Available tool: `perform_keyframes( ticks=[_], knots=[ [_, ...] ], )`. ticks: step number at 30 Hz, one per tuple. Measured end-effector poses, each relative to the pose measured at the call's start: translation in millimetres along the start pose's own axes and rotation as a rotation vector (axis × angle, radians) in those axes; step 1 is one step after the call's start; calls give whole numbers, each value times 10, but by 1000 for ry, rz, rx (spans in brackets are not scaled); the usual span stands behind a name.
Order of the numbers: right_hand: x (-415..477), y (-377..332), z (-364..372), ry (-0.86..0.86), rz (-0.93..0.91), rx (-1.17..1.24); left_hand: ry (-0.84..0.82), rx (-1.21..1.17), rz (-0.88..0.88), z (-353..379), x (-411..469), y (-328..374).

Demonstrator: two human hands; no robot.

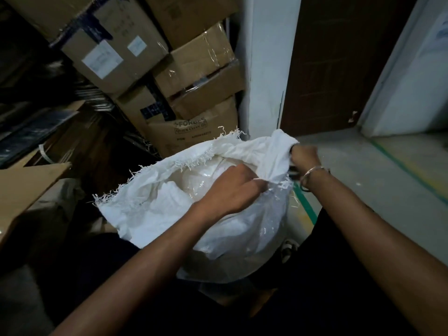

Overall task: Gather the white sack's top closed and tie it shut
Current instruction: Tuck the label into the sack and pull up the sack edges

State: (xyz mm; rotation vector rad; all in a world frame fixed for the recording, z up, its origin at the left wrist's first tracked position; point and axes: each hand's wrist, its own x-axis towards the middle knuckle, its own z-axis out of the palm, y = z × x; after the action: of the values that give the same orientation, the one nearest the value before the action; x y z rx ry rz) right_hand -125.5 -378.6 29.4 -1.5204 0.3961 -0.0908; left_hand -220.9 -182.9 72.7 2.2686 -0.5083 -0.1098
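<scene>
White woven plastic sack [150, 209] with a frayed top rim stands on the floor, just in front of the foot of the white wall pillar [264, 69], and leans toward the person's dark-clothed legs. The mouth is not yet gathered: it gapes wide on the side away from the pillar, with loose threads along the edge. Shiny clear plastic liner [201, 180] over pale contents shows inside the mouth.

Left hand [228, 190] is below the pillar, over the sack opening. Its fingers are curled and pinch the near rim fabric. Right hand [305, 157] is a little right of the pillar's base, closed round a bunched fold of the sack's top corner and holding it up. The two hands are near each other, with a taut strip of rim between them. A thin silver metal bangle [312, 177] sits on the right wrist.

Stacked brown cardboard boxes [201, 59] with clear tape and white labels are directly left of the pillar; the lowest one, with printed lettering, is behind the sack. Dark brown wooden door [339, 61] is directly right of the pillar. Grey concrete floor [363, 190] with a green painted line [402, 166] runs right of the pillar, past the right forearm. The area far left of the pillar is dark, and its detail is unclear.
</scene>
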Motion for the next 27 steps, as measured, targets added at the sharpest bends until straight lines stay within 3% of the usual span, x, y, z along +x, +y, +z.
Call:
perform_keyframes(
  ticks=[1,2,6,9,13,15,16,18,20,22,25,27],
  knots=[
    [60,28,-4,-184,177,152,-18,9,25,33,-7,13],
    [90,51,-38,-260,262,228,-48,24,41,69,-14,18],
    [305,25,-228,-222,377,493,-376,107,89,164,-97,68],
    [305,-104,-225,-323,413,417,-622,148,124,289,-153,74],
    [249,-178,-126,-455,309,53,-694,2,38,222,-87,-120],
    [312,-144,-128,-210,72,-335,-552,-198,-146,21,10,-394],
    [375,-119,-153,-29,-70,-545,-380,-203,-210,-116,60,-580],
    [396,-134,-221,174,-320,-852,64,79,-270,-462,100,-1067],
    [436,-133,-297,200,-442,-1030,361,520,-446,-857,38,-1624],
    [481,-137,-347,176,-429,-1060,362,788,-659,-1240,-69,-2110],
    [514,-197,-384,131,-409,-969,208,609,-824,-1629,-249,-2352],
    [580,-250,-425,139,-400,-939,127,544,-772,-1680,-299,-2365]
  ],
)
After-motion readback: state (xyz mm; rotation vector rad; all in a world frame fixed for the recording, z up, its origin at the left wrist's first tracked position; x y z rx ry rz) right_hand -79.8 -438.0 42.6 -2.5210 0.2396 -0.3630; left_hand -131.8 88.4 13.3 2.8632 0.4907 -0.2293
